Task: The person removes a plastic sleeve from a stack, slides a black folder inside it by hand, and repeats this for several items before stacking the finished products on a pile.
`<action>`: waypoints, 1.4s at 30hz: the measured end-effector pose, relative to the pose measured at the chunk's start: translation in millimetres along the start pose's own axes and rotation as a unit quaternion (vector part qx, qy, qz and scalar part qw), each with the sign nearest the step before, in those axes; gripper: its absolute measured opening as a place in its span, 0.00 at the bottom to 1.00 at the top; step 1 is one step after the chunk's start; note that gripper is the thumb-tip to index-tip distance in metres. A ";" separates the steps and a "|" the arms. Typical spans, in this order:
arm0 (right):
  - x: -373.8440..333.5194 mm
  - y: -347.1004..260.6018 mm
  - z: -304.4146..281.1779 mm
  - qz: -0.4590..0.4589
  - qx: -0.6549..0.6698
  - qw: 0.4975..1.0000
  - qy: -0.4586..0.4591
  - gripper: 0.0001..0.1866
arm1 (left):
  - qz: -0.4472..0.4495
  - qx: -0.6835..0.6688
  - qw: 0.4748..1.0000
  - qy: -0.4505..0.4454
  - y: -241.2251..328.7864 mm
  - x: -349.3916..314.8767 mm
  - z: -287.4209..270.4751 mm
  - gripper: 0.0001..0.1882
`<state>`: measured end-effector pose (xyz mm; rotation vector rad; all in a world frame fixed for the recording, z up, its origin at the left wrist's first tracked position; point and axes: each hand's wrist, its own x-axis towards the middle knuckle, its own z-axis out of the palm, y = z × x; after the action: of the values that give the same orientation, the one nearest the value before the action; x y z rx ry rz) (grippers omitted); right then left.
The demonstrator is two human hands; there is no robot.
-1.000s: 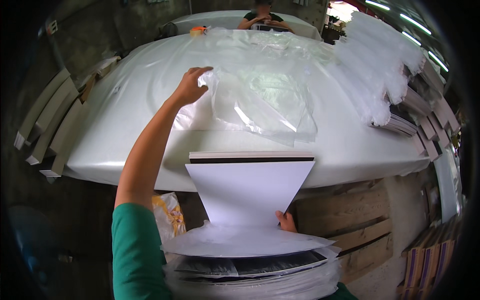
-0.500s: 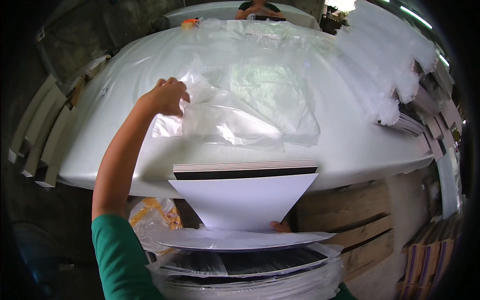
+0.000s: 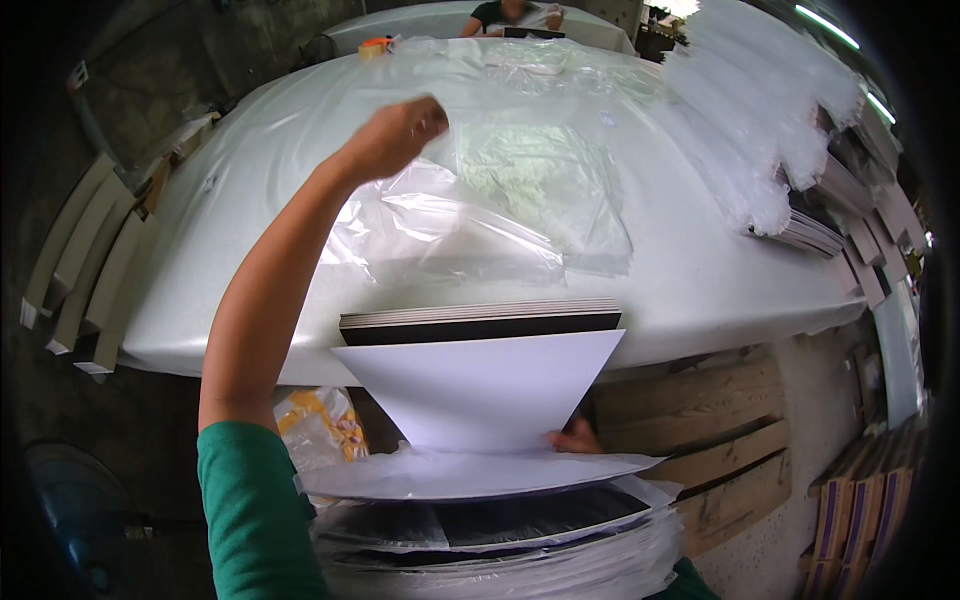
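My left hand is raised over the table with its fingers curled closed. Just below it lies crumpled clear plastic film; whether the fingers pinch any of it is hidden. At the right edge of a white sheet, my right hand grips with the thumb in front and the other fingers out of sight. The sheet leans upright against a stack of boards with a black front face. Beneath is a pile of plastic-wrapped black panels.
A large table is covered in pale sheeting. Flat plastic bags lie on it, and an orange tape dispenser stands far left. Bubble wrap is heaped right. Wooden planks lie below. Another person sits beyond.
My left hand has moved up and to the right over the plastic film, whose left part has shifted. More of my right hand shows beside the white sheet. The far person's arms have moved.
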<state>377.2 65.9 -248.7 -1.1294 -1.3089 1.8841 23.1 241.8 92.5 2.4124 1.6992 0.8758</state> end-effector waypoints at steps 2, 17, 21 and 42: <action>-0.8 -21.1 -10.4 -0.210 0.078 0.974 0.038 0.28 | 0.055 0.010 0.998 -0.007 7.8 -3.0 -12.5 0.12; -94.2 -222.6 43.9 -0.277 -0.100 0.894 -0.338 0.07 | -0.110 -0.333 0.929 0.117 -8.5 -57.5 -49.6 0.17; -90.6 -229.3 63.7 -0.184 -0.124 0.923 -0.314 0.18 | -0.146 -0.423 0.871 0.203 32.8 -59.9 -71.4 0.15; -56.3 -201.4 114.5 -0.530 -0.070 0.842 -0.076 0.50 | -0.451 -0.703 0.547 0.060 137.8 -244.3 28.4 0.15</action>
<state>301.7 39.6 -24.0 -0.1490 -1.6751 1.0400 97.4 -19.9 18.6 0.3158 1.0335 1.3008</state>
